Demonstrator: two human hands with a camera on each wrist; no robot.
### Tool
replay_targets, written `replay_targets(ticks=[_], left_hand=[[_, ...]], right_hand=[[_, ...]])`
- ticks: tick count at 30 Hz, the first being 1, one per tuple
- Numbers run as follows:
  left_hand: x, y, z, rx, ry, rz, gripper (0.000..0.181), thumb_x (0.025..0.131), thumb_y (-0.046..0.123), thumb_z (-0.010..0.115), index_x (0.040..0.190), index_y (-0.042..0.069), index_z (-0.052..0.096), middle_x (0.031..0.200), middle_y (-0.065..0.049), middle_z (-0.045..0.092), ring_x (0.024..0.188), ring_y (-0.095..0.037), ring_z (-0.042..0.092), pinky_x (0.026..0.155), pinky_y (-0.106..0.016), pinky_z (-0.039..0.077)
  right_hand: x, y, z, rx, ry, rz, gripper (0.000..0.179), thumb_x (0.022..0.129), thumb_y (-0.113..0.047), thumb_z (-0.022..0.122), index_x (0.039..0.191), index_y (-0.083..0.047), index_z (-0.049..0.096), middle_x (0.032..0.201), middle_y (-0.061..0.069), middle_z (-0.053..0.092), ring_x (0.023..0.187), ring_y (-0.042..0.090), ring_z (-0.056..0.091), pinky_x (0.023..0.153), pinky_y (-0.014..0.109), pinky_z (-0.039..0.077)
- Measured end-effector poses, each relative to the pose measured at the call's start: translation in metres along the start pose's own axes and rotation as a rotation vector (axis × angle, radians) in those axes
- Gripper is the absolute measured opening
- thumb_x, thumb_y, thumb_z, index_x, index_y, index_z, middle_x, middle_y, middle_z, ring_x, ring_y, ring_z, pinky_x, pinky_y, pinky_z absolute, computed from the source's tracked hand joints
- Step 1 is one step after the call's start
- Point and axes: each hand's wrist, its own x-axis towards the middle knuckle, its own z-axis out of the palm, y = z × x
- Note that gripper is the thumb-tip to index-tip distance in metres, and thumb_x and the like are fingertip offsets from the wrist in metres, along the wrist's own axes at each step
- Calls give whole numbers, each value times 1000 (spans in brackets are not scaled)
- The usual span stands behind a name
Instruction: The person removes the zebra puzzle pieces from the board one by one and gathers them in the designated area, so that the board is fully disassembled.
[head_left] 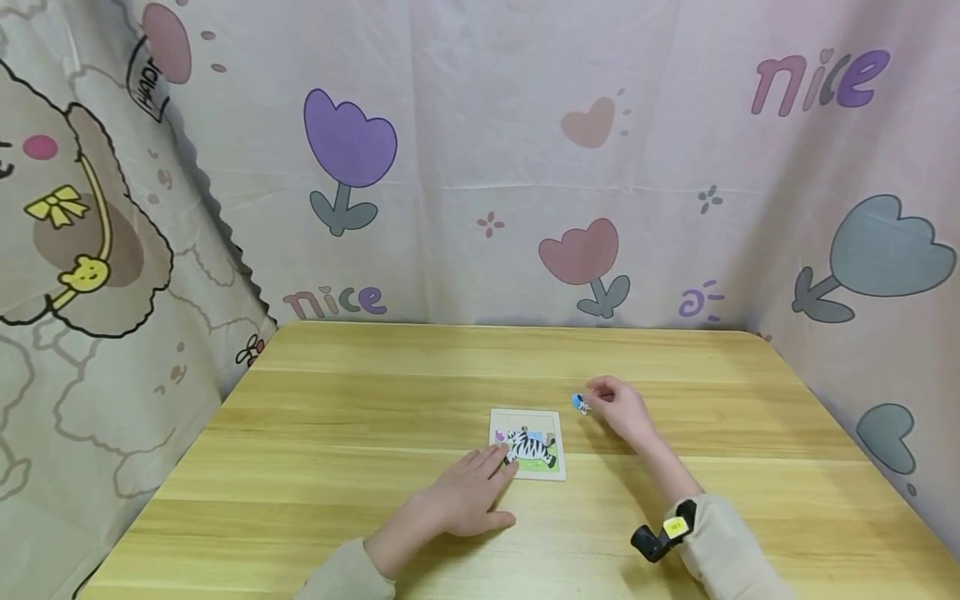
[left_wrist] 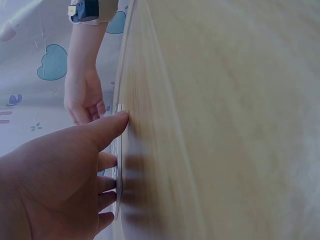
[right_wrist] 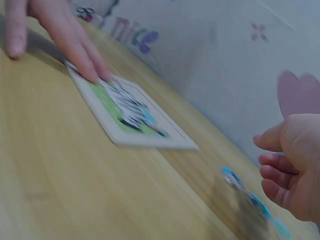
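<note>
Wooden table [head_left: 315, 467] (zebra puzzle board [head_left: 528, 445], loose piece [head_left: 579, 403])

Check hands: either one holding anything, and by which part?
Neither plainly holds anything. Left hand rests straight fingers on the zebra puzzle board at its left edge. Right hand is beside a small blue puzzle piece; contact cannot be told.

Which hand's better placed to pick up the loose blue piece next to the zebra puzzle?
Right. The right hand sits beside the blue piece, fingers loosely curled just short of it. The left hand lies flat on the zebra puzzle board, probably steadying it.
</note>
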Motion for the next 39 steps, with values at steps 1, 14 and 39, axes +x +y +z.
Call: replay_targets(ticks=[1,14,39], left_hand=[[0,0,0,-1,-1,1,73,90,54,45,145,9,30,152,-14,19,139,-26,18,112,-39,19],[1,0,0,0,-4,-5,73,90,55,45,145,10,30,152,-13,19,139,-26,17,112,-39,19],[-10,5,-3,42,-25,-4,73,90,55,47,144,8,33,151,-11,24,138,-25,22,111,-39,22]], right_hand=[[-1,-4,4,12,-13,-6,28,85,-8,64,109,6,60,91,11,62,86,25,58,75,32,49],[-10,-42,54,135,-219,-74,33,80,-2,69,110,7,60,86,5,61,80,17,57,68,25,51],[-15,-51,81,-170,-390,-319,25,73,-6,76,94,0,66,83,3,57,80,16,49,70,32,46]])
